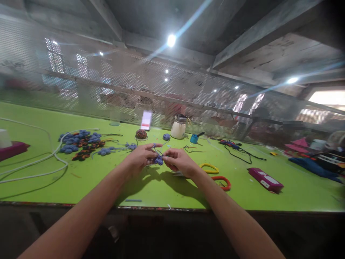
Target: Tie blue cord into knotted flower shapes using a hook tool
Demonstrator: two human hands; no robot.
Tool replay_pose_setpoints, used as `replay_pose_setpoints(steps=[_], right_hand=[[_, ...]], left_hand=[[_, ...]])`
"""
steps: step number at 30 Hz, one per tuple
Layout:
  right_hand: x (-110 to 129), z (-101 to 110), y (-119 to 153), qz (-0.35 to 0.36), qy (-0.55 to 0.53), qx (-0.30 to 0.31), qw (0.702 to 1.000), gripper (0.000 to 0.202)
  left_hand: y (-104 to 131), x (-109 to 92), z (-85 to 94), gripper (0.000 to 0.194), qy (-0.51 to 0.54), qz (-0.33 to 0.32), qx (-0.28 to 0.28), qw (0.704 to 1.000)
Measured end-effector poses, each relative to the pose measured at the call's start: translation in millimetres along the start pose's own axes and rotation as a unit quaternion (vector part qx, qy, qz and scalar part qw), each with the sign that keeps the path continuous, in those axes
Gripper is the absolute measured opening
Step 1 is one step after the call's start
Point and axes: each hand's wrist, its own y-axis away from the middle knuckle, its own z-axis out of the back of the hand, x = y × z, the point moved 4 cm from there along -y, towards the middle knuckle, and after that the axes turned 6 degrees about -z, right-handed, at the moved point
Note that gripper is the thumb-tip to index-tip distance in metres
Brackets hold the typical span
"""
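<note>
Both hands meet over the green table (102, 183). My left hand (140, 157) is closed on a small purple crocheted piece (158, 160), with purple yarn looped over its raised forefinger. My right hand (178, 162) pinches at the right edge of the same piece; any tool between its fingers is too small to make out. A strand runs up from the hands toward a purple yarn ball (166, 137). Scissors with a yellow handle loop (209, 168) and a red handle loop (222, 182) lie beside my right forearm, their blades partly hidden by it.
Crocheted purple flowers (81, 138) and a white cable (58, 154) lie at left. Behind the hands are a multicoloured yarn ball (141, 134), phone (146, 120), pale jug (179, 126) and teal container (194, 138). A magenta box (265, 180) sits at right.
</note>
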Motion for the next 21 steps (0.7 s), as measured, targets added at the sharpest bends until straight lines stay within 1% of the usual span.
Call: replay_pose_setpoints(steps=[5,8,10,12,17,21], right_hand=[[-1,1,-1,-0.012,-0.014,0.0,1.0,0.035],[-1,2,-2,-0.02,-0.021,-0.009,1.0,0.037],[-1,1,-2,-0.018,-0.026,-0.01,0.999,0.038],[-1,0,-1,-0.016,-0.029,-0.004,0.999,0.038],[-1,3,0,-0.01,-0.029,0.013,0.999,0.039],[0,7,0,0.006,-0.021,0.013,1.0,0.036]], left_hand=[[4,-5,-1.0,0.046,-0.02,0.0,0.003,1.0],[1,0,0.6,0.055,-0.043,-0.005,0.012,0.999],[-3,4,2.6,0.062,-0.069,-0.023,0.015,0.997],[-7,7,4.9,0.065,-0.081,-0.047,0.016,0.995],[-12,11,10.5,0.067,-0.086,-0.064,0.015,0.994],[-10,8,11.3,0.078,-0.072,-0.079,0.019,0.994]])
